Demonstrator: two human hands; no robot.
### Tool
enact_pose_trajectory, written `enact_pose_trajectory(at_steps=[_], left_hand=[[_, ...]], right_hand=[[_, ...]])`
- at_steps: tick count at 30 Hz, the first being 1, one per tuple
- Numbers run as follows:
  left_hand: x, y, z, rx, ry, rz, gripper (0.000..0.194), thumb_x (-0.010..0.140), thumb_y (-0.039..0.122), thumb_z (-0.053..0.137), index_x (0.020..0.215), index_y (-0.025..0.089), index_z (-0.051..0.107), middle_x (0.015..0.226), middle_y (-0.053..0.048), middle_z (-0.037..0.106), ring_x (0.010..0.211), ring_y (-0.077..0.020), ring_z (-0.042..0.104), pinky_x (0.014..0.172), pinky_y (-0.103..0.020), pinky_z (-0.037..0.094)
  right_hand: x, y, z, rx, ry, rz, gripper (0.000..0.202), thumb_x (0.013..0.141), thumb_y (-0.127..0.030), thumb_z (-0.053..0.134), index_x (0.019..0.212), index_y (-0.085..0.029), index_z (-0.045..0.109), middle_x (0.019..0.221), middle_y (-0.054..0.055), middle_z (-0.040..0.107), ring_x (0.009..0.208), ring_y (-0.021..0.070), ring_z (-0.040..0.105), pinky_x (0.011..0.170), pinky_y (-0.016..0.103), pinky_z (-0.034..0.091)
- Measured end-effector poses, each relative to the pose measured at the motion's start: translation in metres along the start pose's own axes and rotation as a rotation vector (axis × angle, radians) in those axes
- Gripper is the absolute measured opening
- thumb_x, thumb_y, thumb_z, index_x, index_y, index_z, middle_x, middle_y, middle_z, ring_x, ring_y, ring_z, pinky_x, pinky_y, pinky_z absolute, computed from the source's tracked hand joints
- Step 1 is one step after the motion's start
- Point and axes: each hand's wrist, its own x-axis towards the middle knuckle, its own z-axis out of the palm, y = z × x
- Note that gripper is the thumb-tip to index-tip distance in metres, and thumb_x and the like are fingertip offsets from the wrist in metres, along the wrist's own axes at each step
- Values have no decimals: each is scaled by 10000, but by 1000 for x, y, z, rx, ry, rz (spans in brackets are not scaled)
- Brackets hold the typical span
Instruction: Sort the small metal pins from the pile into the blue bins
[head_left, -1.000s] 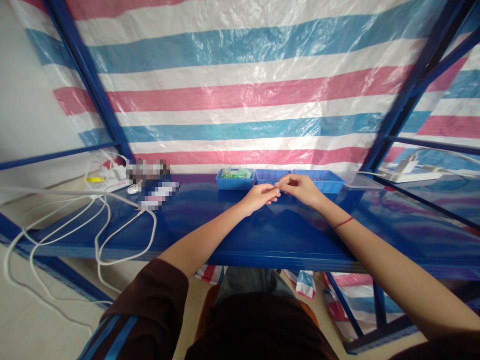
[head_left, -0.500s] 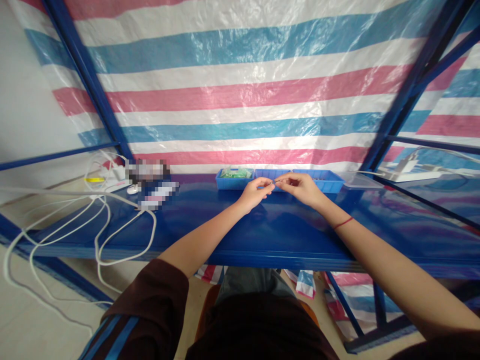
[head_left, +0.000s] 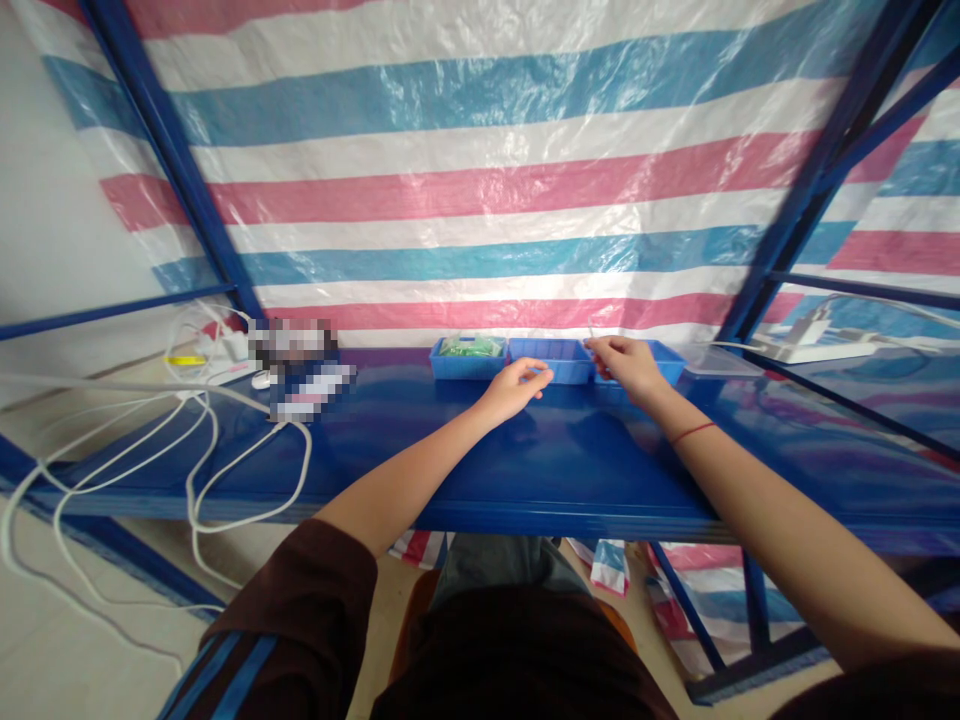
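Left hand [head_left: 517, 385] curled near middle blue bin [head_left: 566, 372], can't tell if it grips anything. Right hand [head_left: 628, 367] at left end of right blue bin [head_left: 670, 364], fingertips bunched, hold unclear. Bins in a row on bench [head_left: 555, 455].

- One thin piece [head_left: 590, 329], blurred, is pointing nearly to twelve o'clock; it is at two o'clock from the middle tray [head_left: 573, 373].
- The middle tray is blue, open-topped.
- The right tray [head_left: 669, 364], also blue, partly hidden, lies at three o'clock from it.
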Motion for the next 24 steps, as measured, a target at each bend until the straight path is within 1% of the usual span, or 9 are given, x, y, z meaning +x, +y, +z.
enact_pose_trajectory(at_steps=[3, 5, 8, 11, 14, 16, 18, 21, 24], left_hand=[[-2, 1, 0, 38, -41, -18, 311, 822, 377, 527, 1026, 146, 571, 835, -40, 634, 628, -79, 581, 592, -205, 431], [-4, 2, -1, 98, -61, 5, 293, 832, 366, 508, 1014, 148, 580, 823, -38, 637, 636, -87, 587, 613, -216, 444], [-8, 3, -4, 323, -95, 162, 254, 834, 360, 502, 950, 161, 609, 757, -17, 635, 657, -111, 587, 677, -248, 460], [-10, 5, -7, 513, -70, 328, 238, 843, 341, 496, 956, 167, 613, 788, -28, 645, 724, -141, 593, 761, -284, 462], [-11, 9, -9, 550, 68, 409, 285, 863, 321, 474, 1084, 166, 567, 961, -73, 646, 910, -175, 591, 894, -323, 434], [-12, 11, -10, 558, 108, 456, 334, 871, 334, 467, 1158, 177, 529, 1090, -90, 621, 1055, -192, 550, 978, -344, 387], [-12, 10, -9, 556, 11, 476, 364, 871, 364, 467, 1189, 194, 518, 1194, -90, 585, 1162, -201, 496, 1032, -351, 344], [-13, 3, -5, 512, -225, 396, 478, 852, 426, 488, 1273, 200, 463, 1301, -101, 518, 1206, -213, 476, 1024, -340, 362], [-13, -7, 2, 478, -271, 326, 620, 831, 478, 499, 1357, 180, 362, 1356, -131, 455, 1191, -221, 492, 992, -328, 393]], right_hand=[[12, 14, -18, 18, 165, 139, 255, 716, -410, 612, 631, -173, 572, 482, -8, 479, 381, 91, 392, 360, 240, 326], [18, 23, -29, -33, 191, 189, 304, 737, -453, 582, 633, -167, 582, 473, 4, 481, 356, 94, 374, 347, 256, 318], [19, 24, -33, -125, 159, 151, 388, 788, -514, 494, 657, -164, 600, 491, 22, 503, 355, 106, 394, 364, 273, 340], [9, 14, -19, -328, 26, -45, 401, 815, -500, 452, 672, -169, 627, 521, 38, 545, 429, 134, 472, 433, 274, 369], [-11, 3, 10, -527, -142, -278, 388, 848, -434, 407, 672, -172, 634, 549, 47, 586, 527, 163, 535, 505, 274, 379], [-27, 0, 31, -591, -299, -393, 342, 852, -355, 401, 664, -169, 618, 602, 55, 625, 555, 164, 552, 539, 274, 388], [-39, -1, 46, -617, -426, -492, 238, 820, -290, 452, 746, -162, 639, 740, 77, 677, 666, 182, 594, 596, 268, 412], [-46, -1, 56, -604, -550, -577, 192, 785, -192, 468, 823, -151, 651, 876, 96, 688, 746, 196, 608, 606, 268, 419], [-45, -2, 56, -602, -598, -573, 184, 773, -160, 464, 755, -144, 646, 817, 96, 680, 684, 196, 599, 557, 274, 400]])
